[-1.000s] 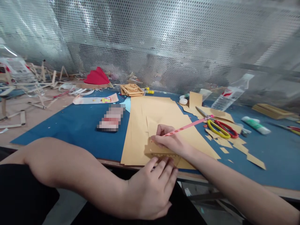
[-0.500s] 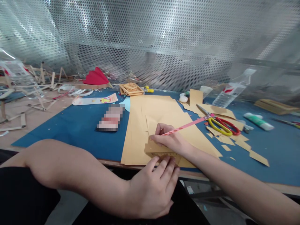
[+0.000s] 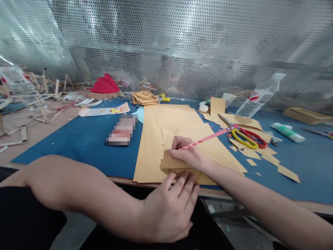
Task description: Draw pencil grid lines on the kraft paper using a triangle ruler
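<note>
My right hand (image 3: 184, 152) grips a pink pencil (image 3: 205, 139) with red spots, its fingers closed round the lower end. The pencil's tip is hidden by the hand, which rests on tan card sheets (image 3: 151, 163). Along the near edge of the sheets, my left hand (image 3: 171, 205) lies with fingers stretched out and slightly apart. Its fingertips press on a clear ruler (image 3: 182, 170), flat on the paper; the fingers cover part of it. Beyond the pencil's far end lie scissors (image 3: 244, 139) with one yellow and one red handle loop.
Tan paper scraps (image 3: 270, 159) and a white-green glue tube (image 3: 288, 132) lie to the right. A tilted water bottle (image 3: 256, 104) stands behind. Left are a blurred-out phone-like object (image 3: 122, 131) and wooden stick frames (image 3: 43, 93). A perforated metal panel (image 3: 166, 31) closes the back.
Both hands, the pencil and the ruler stay nearly in place. The view has shifted very slightly.
</note>
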Motion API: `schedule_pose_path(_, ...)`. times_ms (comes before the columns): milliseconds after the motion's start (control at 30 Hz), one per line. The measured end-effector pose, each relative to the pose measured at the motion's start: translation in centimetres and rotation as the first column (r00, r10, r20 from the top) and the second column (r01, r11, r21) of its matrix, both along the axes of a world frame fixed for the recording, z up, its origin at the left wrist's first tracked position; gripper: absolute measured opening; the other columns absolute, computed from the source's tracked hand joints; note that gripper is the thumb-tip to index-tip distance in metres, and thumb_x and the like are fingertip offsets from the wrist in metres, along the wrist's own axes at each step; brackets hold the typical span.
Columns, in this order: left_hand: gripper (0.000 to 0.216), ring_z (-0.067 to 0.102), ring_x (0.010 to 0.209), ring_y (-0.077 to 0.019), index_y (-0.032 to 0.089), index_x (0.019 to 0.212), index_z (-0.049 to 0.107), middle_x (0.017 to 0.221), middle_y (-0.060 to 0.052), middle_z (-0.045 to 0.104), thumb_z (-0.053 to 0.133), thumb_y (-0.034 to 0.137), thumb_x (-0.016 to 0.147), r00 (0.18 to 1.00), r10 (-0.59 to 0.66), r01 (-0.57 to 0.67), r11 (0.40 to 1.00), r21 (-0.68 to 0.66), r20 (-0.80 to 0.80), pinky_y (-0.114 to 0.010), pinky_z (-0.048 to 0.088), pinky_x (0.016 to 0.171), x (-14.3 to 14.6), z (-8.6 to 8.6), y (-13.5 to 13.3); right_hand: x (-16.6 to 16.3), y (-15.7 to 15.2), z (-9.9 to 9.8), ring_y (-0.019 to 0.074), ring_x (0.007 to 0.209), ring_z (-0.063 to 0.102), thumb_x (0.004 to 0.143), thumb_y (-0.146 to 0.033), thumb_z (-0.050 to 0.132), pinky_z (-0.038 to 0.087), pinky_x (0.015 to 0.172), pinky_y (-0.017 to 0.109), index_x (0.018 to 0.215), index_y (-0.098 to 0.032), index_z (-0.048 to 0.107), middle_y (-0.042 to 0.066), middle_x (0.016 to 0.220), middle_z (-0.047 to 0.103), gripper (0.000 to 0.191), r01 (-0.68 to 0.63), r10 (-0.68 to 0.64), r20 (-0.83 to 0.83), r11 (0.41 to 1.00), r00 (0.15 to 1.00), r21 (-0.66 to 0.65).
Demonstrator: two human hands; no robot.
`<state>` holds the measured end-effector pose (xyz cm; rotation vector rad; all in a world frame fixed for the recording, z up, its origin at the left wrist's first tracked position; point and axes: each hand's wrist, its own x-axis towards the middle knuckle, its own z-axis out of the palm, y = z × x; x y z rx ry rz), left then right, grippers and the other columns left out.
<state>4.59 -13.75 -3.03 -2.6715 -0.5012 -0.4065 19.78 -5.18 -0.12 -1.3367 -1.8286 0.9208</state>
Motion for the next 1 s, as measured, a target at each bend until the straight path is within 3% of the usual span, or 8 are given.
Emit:
schedule_pose_path(300, 0.061, 0.040, 0.128, -0.0354, -0.003, 0.136, 0.036, 0.139, -0.025, 0.039, 0.032, 0.040, 0.093, 1.000, 0.008, -0.008, 1.000, -0.001, -0.002, -0.046, 0.032, 0.103, 0.1, 0.0, -0.1, 0.1, -1.1, 0.4, 0.0058, 0.045, 0.031, 0.067, -0.016, 0.062, 0.024, 0.041, 0.020, 0.053, -0.019, 0.037, -0.008, 0.047, 0.038, 0.028, -0.007, 0.006, -0.052, 1.000, 0.999, -0.029)
schedule_pose_path(1000, 0.061, 0.041, 0.128, -0.0343, -0.003, 0.135, 0.038, 0.138, -0.024, 0.042, 0.034, 0.041, 0.093, 1.000, 0.004, -0.004, 1.000, 0.025, 0.010, -0.045, 0.033, 0.102, 0.2, 0.0, 0.0, 0.1, -1.3, -0.2, 0.0054, 0.048, 0.029, 0.063, -0.011, 0.059, 0.022, 0.041, 0.020, 0.052, -0.019, 0.036, -0.008, 0.049, 0.035, 0.027, -0.064, 0.065, -0.046, 0.998, 0.997, 0.022)
